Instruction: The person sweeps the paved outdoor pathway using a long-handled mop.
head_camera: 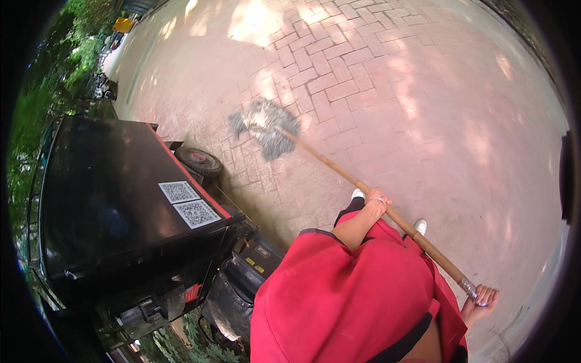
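A long bamboo pole (335, 168) slants from lower right to upper left across my red top. Its far end carries a grey shaggy head (271, 129), blurred and resting on the paving; whether it is a mop or a broom I cannot tell. My left hand (377, 199), with a bracelet on the wrist, wraps the pole around its middle. At the near end, where silvery tape (467, 286) covers the tip, my right hand (484, 299) grips it. Both white shoes (421, 226) show under the pole.
On the left stands a black box-bodied cart (104, 190) with a tyre (199, 161), printed codes and a red edge strip. Reddish brick paving (336, 77) spreads ahead and right. Parked cycles (102, 86) and green foliage (27, 113) line the far left.
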### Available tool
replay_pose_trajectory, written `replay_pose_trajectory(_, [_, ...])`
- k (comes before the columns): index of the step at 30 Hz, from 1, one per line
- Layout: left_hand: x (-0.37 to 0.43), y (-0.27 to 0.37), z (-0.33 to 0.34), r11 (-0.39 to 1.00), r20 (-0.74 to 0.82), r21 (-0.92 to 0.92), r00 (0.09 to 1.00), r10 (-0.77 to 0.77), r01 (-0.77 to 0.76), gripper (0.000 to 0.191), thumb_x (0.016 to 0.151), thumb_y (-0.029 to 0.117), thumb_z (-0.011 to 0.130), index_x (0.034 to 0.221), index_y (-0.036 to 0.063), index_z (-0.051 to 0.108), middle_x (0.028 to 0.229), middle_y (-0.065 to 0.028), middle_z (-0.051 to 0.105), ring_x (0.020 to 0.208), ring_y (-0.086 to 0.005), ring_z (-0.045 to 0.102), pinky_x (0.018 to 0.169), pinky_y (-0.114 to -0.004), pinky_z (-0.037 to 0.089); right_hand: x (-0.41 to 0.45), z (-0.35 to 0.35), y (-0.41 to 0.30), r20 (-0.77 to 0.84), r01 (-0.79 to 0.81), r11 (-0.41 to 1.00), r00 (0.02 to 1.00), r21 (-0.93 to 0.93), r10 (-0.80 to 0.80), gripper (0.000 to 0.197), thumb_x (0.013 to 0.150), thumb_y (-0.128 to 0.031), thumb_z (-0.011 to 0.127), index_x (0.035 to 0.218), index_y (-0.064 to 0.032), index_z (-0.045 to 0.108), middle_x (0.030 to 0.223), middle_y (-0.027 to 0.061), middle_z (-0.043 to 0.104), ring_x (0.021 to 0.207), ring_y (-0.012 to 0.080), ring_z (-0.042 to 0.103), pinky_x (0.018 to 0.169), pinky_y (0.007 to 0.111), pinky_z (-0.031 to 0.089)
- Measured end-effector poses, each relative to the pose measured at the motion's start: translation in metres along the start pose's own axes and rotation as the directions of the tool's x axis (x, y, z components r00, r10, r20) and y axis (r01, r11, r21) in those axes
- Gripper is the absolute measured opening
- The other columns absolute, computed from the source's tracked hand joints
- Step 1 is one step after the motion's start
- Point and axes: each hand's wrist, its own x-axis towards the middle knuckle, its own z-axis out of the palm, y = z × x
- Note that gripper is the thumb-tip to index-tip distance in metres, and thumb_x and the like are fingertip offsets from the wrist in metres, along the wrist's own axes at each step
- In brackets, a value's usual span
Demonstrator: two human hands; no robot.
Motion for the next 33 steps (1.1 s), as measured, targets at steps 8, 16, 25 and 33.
replay_pose_trajectory(8, [-0.102, -0.078, 0.115, 0.990, 0.561, -0.071, 0.826, -0.064, 0.124, 0.022, 0.084, 0.030, 0.042, 0.073, 0.0117, 0.035, 0.049, -0.0007, 0.027, 0.037, -0.0112, 0.026, 0.038, -0.029, 0.033, 0.044, -0.038, -0.107, 0.111, 0.070, 0.997, 0.991, 0.039, -0.074, 0.033, 0.086, -0.009, 0.033, 0.053, -0.0128, 0.025, 0.043, -0.0009, 0.021, 0.037, 0.0086, 0.019, 0.049, 0.024, 0.030])
replay_pose_trajectory(16, [-0.126, -0.212, 0.057, 0.925, 0.601, -0.240, 0.793, -0.096, 0.294, 0.036, 0.075, 0.035, 0.053, 0.058, 0.0125, 0.030, 0.047, -0.0030, 0.031, 0.043, -0.0215, 0.037, 0.050, -0.040, 0.037, 0.223, -0.153, -0.252, 0.293, -0.139, 0.990, 0.948, 0.022, 0.126, 0.034, 0.087, -0.009, 0.032, 0.054, -0.0121, 0.027, 0.042, -0.0024, 0.019, 0.033, 0.0066, 0.017, 0.039, 0.020, 0.023])
replay_pose_trajectory(25, [-0.034, -0.185, -0.035, 0.851, -0.008, -0.497, 0.980, -0.198, 0.168, 0.039, 0.086, 0.028, 0.034, 0.050, 0.0143, 0.024, 0.038, 0.0026, 0.020, 0.032, -0.0143, 0.022, 0.036, -0.030, 0.030, 0.194, 0.023, -0.135, 0.334, -0.242, 0.964, 0.905, -0.108, 0.265, 0.021, 0.086, -0.013, 0.037, 0.066, -0.0083, 0.038, 0.041, -0.0039, 0.022, 0.031, 0.0053, 0.021, 0.035, 0.020, 0.025])
replay_pose_trajectory(33, [-0.047, -0.196, 0.032, 0.983, -0.034, -0.004, 0.983, -0.181, 0.181, 0.032, 0.083, 0.029, 0.039, 0.058, 0.0116, 0.030, 0.042, -0.0011, 0.027, 0.033, -0.0154, 0.027, 0.036, -0.030, 0.036, 0.110, -0.088, -0.192, -0.054, 0.074, 0.997, 0.996, -0.008, -0.075, 0.026, 0.086, -0.011, 0.035, 0.060, -0.0098, 0.033, 0.043, -0.0030, 0.022, 0.033, 0.0057, 0.018, 0.038, 0.020, 0.024])
